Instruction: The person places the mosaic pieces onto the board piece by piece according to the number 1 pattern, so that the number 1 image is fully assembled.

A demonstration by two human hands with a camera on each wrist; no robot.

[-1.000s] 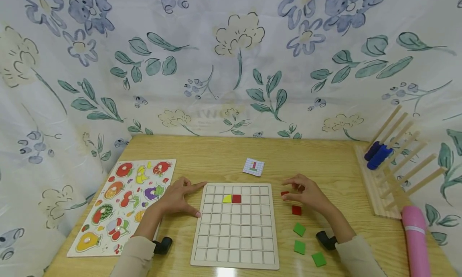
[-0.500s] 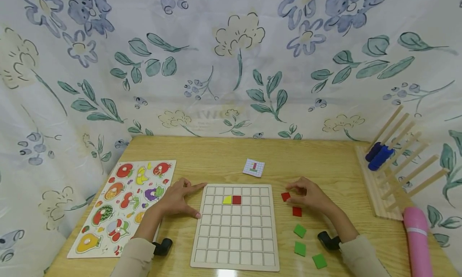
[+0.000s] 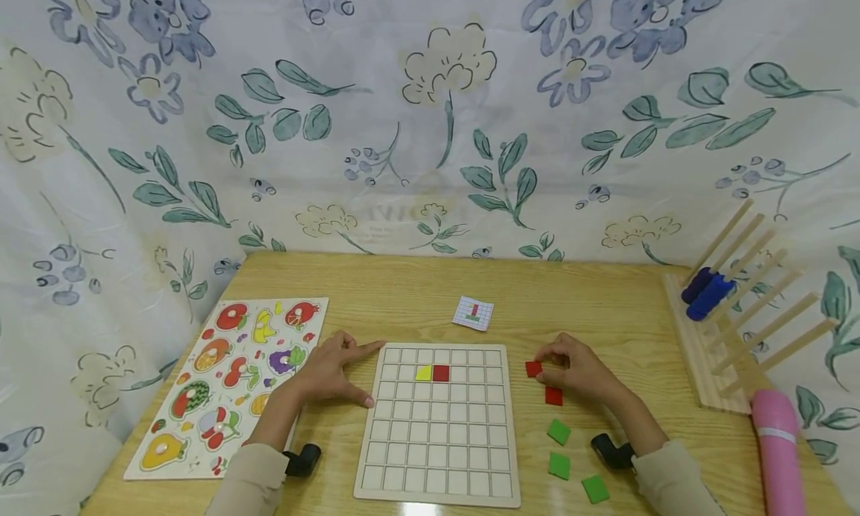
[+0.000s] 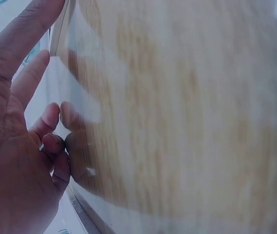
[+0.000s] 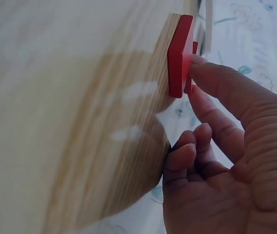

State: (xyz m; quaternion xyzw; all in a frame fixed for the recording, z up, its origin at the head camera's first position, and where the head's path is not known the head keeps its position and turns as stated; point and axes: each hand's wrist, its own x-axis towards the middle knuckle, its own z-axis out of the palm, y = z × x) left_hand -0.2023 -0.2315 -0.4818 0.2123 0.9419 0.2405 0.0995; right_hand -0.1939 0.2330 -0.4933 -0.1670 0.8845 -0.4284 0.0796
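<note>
Touching grid board [image 3: 437, 430] at ten o'clock with spread left hand [image 3: 332, 368], red tile [image 3: 532, 369] at board's two with right hand [image 3: 571, 362] (cannot tell if pinching); could bump second tile [image 3: 554, 396], at five, by dragging.

A fruit puzzle board [image 3: 258, 346] lies left — a pegged wooden rack [image 3: 697, 367] and pink cylinder [image 3: 781, 464] right.

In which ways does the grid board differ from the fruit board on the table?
The grid board is pale and divided into small squares; the fruit board is white with colourful fruit pictures.
The left hand has its thumb and index fingertip at the grid board's edge, while the left forearm partly hides the fruit board.
Both lie on the table.
</note>
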